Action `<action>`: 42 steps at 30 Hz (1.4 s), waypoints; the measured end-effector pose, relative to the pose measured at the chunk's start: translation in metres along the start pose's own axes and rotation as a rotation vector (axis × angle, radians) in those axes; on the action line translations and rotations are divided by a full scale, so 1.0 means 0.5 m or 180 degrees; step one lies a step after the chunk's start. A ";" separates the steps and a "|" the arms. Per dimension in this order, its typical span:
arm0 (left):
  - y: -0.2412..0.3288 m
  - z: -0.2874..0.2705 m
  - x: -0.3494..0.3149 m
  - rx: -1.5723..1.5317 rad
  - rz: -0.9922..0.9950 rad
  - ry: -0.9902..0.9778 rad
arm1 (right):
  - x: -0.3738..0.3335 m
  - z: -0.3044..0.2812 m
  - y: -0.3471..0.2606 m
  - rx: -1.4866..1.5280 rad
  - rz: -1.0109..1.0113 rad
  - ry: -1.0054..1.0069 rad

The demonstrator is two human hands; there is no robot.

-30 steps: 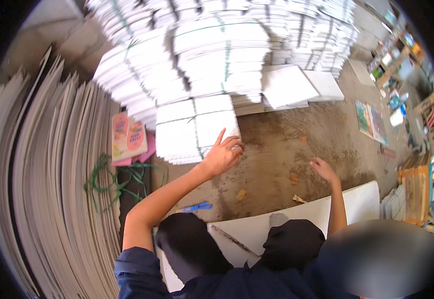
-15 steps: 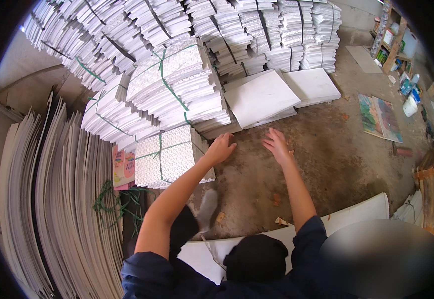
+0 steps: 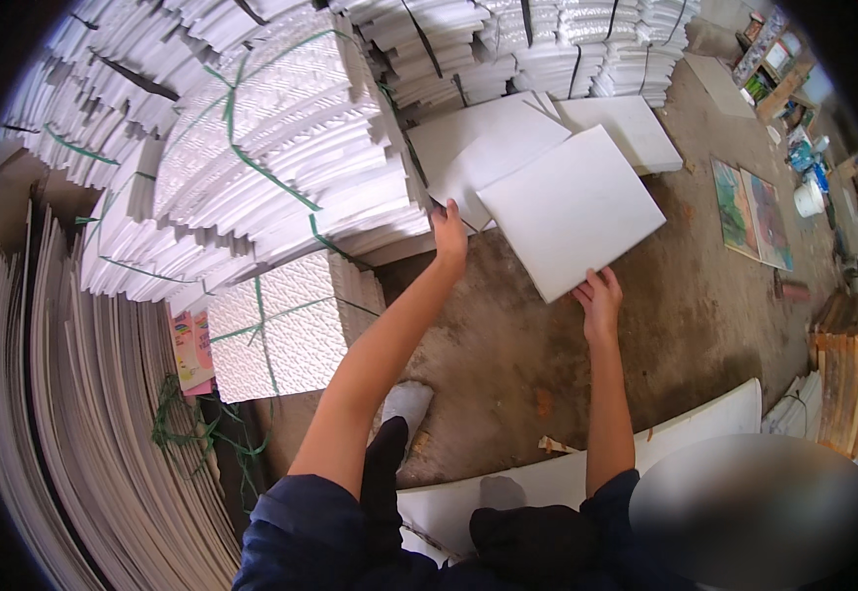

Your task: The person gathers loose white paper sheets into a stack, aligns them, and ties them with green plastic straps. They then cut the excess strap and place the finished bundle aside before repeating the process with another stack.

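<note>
A square white board is lifted and turned at an angle over the pile. My right hand pinches its near corner, with fingertips at the edge. My left hand is off the board's left side, beside the near edge of another white board lying beneath. Its fingers point up and slightly apart, and I see nothing held in them. Farther right lies a second low pile of white boards.
Tied bundles of white embossed sheets rise behind and left. A smaller tied bundle sits near my left forearm, with loose green strapping below. Tall sheets stand far left. Painted panels lie on the floor at right.
My right hand has taken hold of the top white board, which has swung toward me and right off the pile. My left hand is now lower, near the pile's left edge. The view has shifted.
</note>
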State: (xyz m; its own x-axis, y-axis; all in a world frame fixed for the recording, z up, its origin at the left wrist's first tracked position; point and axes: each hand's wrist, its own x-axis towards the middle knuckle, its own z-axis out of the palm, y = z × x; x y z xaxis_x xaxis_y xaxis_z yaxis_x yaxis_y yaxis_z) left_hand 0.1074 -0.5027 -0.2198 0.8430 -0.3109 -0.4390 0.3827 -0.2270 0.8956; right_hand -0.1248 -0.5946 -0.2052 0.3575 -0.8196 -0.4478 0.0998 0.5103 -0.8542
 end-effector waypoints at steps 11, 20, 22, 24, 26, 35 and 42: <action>0.002 0.072 0.043 -0.0823 -0.0252 0.0400 | -0.115 -0.192 0.118 -0.0814 0.0464 0.0087; -0.115 0.047 0.131 -0.1842 -0.0095 0.0994 | -0.017 -0.061 0.059 -0.2030 -0.1127 -0.0122; -0.137 0.055 0.107 -0.1511 0.0094 0.1037 | 0.023 -0.015 0.068 -0.1988 -0.1000 -0.0319; -0.146 0.084 0.056 -0.0576 0.0416 0.1140 | 0.050 0.011 0.089 -0.1914 -0.0860 -0.0451; -0.136 0.106 0.006 0.0123 0.0831 0.1113 | 0.072 0.028 0.115 -0.1796 -0.0737 -0.0535; -0.161 0.091 -0.038 0.0507 0.1458 0.0379 | 0.106 0.075 0.208 -0.1582 -0.0671 -0.0662; -0.130 0.129 -0.033 0.0516 0.0617 0.0754 | 0.135 0.094 0.212 -0.1417 -0.0458 -0.0964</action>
State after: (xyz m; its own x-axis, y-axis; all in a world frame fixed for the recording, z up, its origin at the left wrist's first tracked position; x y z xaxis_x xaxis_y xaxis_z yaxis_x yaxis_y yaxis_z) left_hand 0.0444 -0.5422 -0.2755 0.9658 -0.1441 -0.2157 0.1577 -0.3342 0.9292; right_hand -0.0463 -0.5833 -0.3137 0.6267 -0.7278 -0.2785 -0.2112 0.1854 -0.9597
